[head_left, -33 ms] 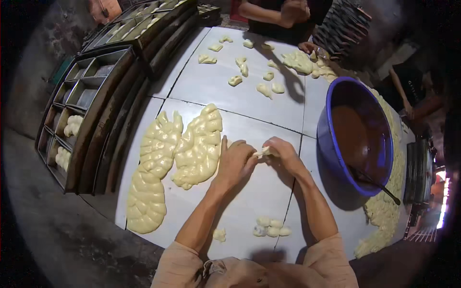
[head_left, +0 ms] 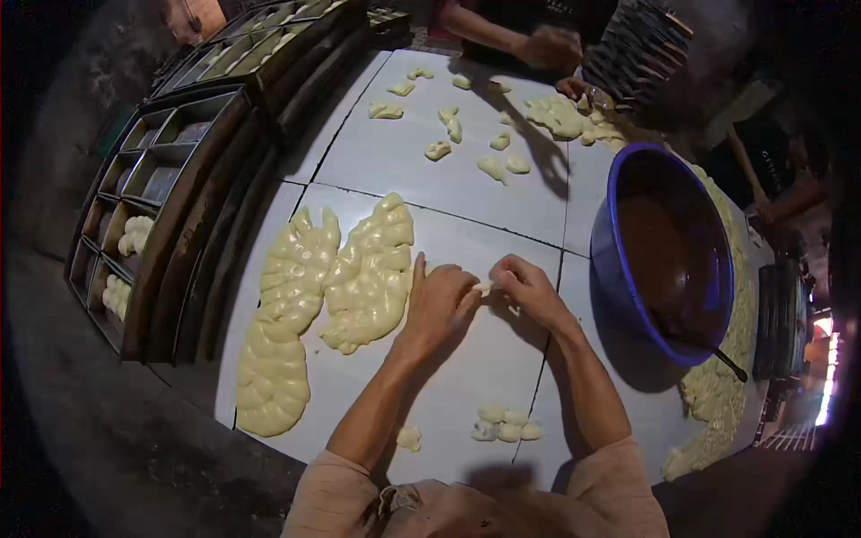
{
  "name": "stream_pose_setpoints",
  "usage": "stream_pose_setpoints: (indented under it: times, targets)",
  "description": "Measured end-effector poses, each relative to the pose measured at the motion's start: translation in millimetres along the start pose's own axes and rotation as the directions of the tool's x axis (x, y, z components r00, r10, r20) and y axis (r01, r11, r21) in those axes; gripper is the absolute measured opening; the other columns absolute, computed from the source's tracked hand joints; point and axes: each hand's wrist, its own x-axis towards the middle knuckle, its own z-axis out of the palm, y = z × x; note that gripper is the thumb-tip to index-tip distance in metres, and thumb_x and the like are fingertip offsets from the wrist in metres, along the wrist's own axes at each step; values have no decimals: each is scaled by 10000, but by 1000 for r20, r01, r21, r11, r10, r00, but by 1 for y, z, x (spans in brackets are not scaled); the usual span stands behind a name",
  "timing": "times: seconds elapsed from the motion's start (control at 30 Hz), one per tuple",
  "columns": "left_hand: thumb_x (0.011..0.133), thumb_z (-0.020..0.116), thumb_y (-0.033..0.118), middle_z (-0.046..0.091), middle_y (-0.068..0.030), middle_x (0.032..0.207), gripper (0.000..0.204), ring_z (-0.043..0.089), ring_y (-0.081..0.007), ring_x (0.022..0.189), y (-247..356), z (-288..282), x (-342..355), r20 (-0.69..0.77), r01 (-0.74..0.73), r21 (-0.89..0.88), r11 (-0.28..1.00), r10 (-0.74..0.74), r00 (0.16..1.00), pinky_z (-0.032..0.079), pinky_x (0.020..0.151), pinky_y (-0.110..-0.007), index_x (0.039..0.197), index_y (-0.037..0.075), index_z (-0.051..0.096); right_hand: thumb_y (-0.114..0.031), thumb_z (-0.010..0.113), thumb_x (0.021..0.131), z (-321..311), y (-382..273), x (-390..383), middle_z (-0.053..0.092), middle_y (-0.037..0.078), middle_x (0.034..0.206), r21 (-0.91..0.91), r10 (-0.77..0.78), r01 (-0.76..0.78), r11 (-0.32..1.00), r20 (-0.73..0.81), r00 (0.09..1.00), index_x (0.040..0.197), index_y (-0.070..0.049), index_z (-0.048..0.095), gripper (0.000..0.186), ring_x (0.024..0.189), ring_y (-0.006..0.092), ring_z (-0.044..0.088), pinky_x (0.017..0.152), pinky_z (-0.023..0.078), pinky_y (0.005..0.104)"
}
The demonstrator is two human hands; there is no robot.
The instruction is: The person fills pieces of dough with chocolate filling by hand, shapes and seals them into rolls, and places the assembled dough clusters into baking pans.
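My left hand (head_left: 439, 300) and my right hand (head_left: 527, 285) meet over the white tabletop (head_left: 466, 359), fingers closed on a small piece of dough (head_left: 485, 288) stretched between them. The fingers hide most of this piece. Left of my left hand lie two large, glossy, dimpled sheets of pale dough, a right one (head_left: 372, 278) and a longer left one (head_left: 273, 368). Near my body sits a cluster of several small rounded dough balls (head_left: 508, 425). One loose dough scrap (head_left: 409, 438) lies beside my left forearm.
A blue basin (head_left: 605, 242) of brown liquid, with a dark handle sticking out, stands at the right. Stacked compartment trays (head_left: 184, 233), some holding dough, are at the left. Dough scraps (head_left: 438, 151) dot the far table. Another person's hand (head_left: 552, 49) is beyond it.
The other person's hand beyond the table has shifted slightly. My right fingers now cover more of the dough piece. The picture is a little darker.
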Motion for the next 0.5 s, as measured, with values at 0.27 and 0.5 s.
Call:
stream_pose_setpoints:
  times: [0.27,0.5]
  targets:
    - [856,721,207,705,-119,854,292,672,-313,888,-1,8,1,-94,-14,11,1000,15,995,255,1125,-616,1093,54,643,-296,703,891,0,17,4,627,39,881,-262,-108,114,958,38,993,1091,-38,636,333,810,128,572,726,471,277]
    - [837,736,165,734,-126,902,482,683,-313,936,-8,2,-5,-68,3,-8,1000,-4,998,286,1114,-585,1260,55,533,-270,636,977,9,15,4,628,10,856,-85,25,-26,996,-11,1000,1148,-39,615,288,751,70,560,638,459,239]
